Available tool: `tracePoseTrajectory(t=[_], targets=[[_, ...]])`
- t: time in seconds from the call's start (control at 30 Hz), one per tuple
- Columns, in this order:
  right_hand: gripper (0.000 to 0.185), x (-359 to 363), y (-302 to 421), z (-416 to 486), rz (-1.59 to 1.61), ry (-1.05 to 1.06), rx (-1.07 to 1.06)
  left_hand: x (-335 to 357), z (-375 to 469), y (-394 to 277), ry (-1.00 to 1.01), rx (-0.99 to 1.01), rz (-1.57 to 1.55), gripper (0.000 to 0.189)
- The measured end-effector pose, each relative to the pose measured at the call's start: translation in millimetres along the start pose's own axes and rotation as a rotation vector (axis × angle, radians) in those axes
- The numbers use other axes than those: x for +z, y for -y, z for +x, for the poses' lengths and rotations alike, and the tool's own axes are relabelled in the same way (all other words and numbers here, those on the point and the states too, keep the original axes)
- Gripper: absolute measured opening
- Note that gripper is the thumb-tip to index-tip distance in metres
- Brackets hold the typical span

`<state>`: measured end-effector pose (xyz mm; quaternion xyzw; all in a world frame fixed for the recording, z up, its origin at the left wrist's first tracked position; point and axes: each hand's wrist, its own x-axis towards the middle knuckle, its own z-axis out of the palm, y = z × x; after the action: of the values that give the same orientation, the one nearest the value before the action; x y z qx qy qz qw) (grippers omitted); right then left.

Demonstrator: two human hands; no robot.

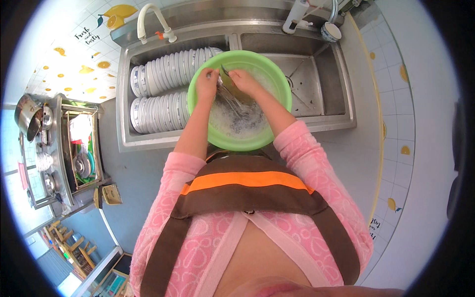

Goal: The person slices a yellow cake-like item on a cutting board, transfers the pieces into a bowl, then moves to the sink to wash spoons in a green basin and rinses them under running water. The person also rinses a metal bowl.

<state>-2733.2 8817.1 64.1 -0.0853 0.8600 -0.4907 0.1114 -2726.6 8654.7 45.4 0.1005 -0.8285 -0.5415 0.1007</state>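
Observation:
A green plastic basin (285, 100) sits across the sink's divider, with foamy water (241, 128) in it. Over its far left part, my left hand (207, 86) grips a bundle of thin metal utensils (231, 99), seemingly cutlery. Their lengths slant down to the right into the suds, which hide the lower ends. Close by on the right, my right hand (245, 81) pinches one small metal utensil (224, 70), perhaps a spoon, its tip pointing up and left. Foam and glare blur what lies deeper in the basin.
Two rows of white plates (159, 113) stand on edge in the left sink bowl. A white faucet (156, 22) arches above them. The stainless steel sink (336, 100) extends right, with a small bowl (331, 32) at its back corner. A metal shelf (66, 156) holds pots at far left.

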Motion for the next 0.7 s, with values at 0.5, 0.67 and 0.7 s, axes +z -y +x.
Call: tracePoseTrajectory(t=[0.5, 0.67, 0.7], targets=[[0.022, 17.0, 38.0, -30.9, 0.102, -0.331, -0.422, -25.1, -2.3, -74.2, 0.120, -0.145, -0.539, 0.020], [0.034, -9.3, 37.6, -30.2, 0.323, 0.390, 0.070, -32.3, 2.4, -91.0, 0.231, 0.084, -0.577, 0.020], [0.034, -15.0, 40.4, -32.1, 0.387, 0.463, 0.052, -33.2, 2.1, -94.9, 0.263, 0.062, -0.570, 0.020]])
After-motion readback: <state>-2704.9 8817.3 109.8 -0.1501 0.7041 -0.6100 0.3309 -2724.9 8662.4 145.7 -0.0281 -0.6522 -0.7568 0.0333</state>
